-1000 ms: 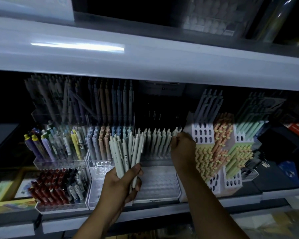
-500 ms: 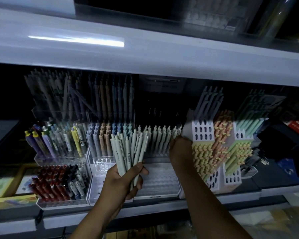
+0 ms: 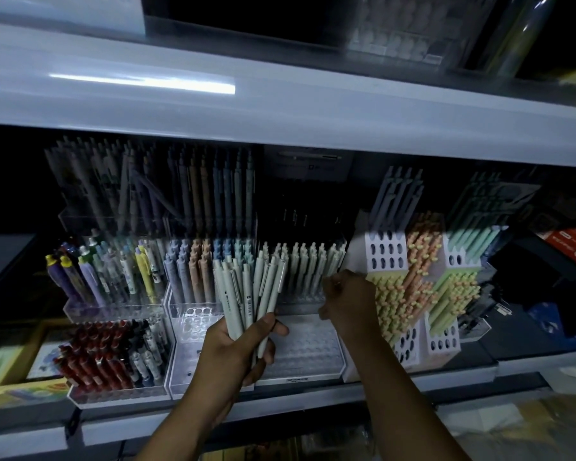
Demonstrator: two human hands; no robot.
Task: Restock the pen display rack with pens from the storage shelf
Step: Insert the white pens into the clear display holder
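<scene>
My left hand is shut on a bundle of several pale grey-green pens, held upright in front of the shelf. Behind it stands the clear stepped pen display rack; its lower steps show bare holes and a row of matching pale pens stands on its upper step. My right hand is curled into a fist at the right end of that row, just below the pen tops. Whether a pen is inside its fingers is hidden.
Clear racks of coloured pens and red and dark pens stand to the left. White holed holders with orange, yellow and green pens stand close to the right. A white upper shelf overhangs everything.
My right hand has dropped from the pen tops at the row's right end to lower down beside the row. The left hand's bundle has risen slightly.
</scene>
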